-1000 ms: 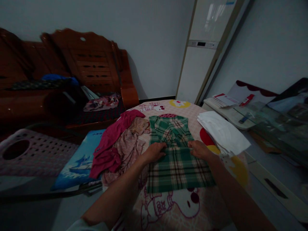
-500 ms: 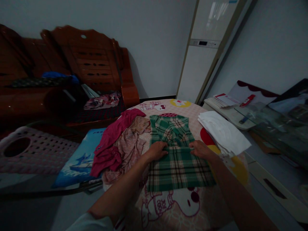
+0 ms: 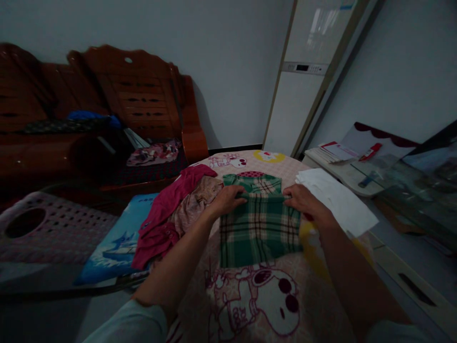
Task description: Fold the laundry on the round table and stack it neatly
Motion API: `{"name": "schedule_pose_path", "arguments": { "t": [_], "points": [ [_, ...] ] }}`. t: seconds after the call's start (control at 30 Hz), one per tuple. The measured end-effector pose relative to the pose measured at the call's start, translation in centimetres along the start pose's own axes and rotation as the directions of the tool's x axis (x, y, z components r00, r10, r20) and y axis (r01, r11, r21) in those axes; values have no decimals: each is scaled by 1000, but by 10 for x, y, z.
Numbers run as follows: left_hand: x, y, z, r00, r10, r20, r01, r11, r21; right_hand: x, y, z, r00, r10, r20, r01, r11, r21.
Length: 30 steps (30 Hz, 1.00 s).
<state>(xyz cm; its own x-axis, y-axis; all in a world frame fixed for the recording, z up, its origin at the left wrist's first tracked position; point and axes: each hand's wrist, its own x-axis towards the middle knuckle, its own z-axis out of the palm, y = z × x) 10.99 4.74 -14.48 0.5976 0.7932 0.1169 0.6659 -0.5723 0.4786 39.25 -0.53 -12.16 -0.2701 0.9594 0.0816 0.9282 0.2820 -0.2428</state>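
A green plaid shirt [image 3: 259, 228] lies partly folded on the round table's patterned cloth [image 3: 200, 305]. My left hand [image 3: 228, 199] is closed on the left end of a fold across the shirt, thumb and fingers pinching the fabric. Pinching the same fold at its right end is my right hand [image 3: 302, 200]. Between the hands the fold is drawn straight and looks raised; the collar part of the shirt shows beyond it. Left of the shirt lie a crumpled pinkish-tan garment [image 3: 194, 202] and a magenta garment [image 3: 174, 205].
White folded cloth [image 3: 333, 197] rests at the table's right side. A blue printed cushion [image 3: 121, 245] and a woven chair [image 3: 60, 228] stand left of the table. Behind is a wooden sofa [image 3: 139, 95]. At right, a glass-topped cabinet [image 3: 403, 190] stands close by.
Both hands have moved away from me, toward the collar end, carrying the fold of the shirt. The shirt's near edge has slid farther from me, uncovering more of the printed dog on the cloth.
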Motion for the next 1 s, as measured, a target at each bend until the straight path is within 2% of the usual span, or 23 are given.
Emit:
{"name": "schedule_pose_path", "arguments": {
  "t": [0.1, 0.2, 0.33, 0.43, 0.53, 0.7, 1.0],
  "points": [
    [15, -11, 0, 1000, -11, 8, 11, 1000, 23, 22, -1, -3, 998, 34, 61, -29, 996, -85],
    [12, -17, 11, 999, 9, 33, -10, 999, 36, 22, -2, 6, 995, 62, 82, -49, 987, -156],
    [-13, -15, 28, 998, 54, 15, -54, 999, 3, -8, 1, 30, 1000, -13, 25, 16, 991, -132],
    [-35, -8, 38, 993, 108, 50, -104, 992, -71, -33, 5, 48, 999, -33, -8, 32, 995, -98],
    [-50, -2, 46, 989, 107, 100, -97, 990, -102, -50, 4, 60, 997, -21, -72, 15, 997, -78],
    [-60, 3, 59, 978, 122, 166, -111, 991, -74, -67, -8, 72, 997, 1, -75, -10, 993, -116],
    [-70, -1, 65, 963, 197, 183, -167, 971, -169, -91, -13, 95, 970, -64, -236, 25, 985, -168]
  ]
}}
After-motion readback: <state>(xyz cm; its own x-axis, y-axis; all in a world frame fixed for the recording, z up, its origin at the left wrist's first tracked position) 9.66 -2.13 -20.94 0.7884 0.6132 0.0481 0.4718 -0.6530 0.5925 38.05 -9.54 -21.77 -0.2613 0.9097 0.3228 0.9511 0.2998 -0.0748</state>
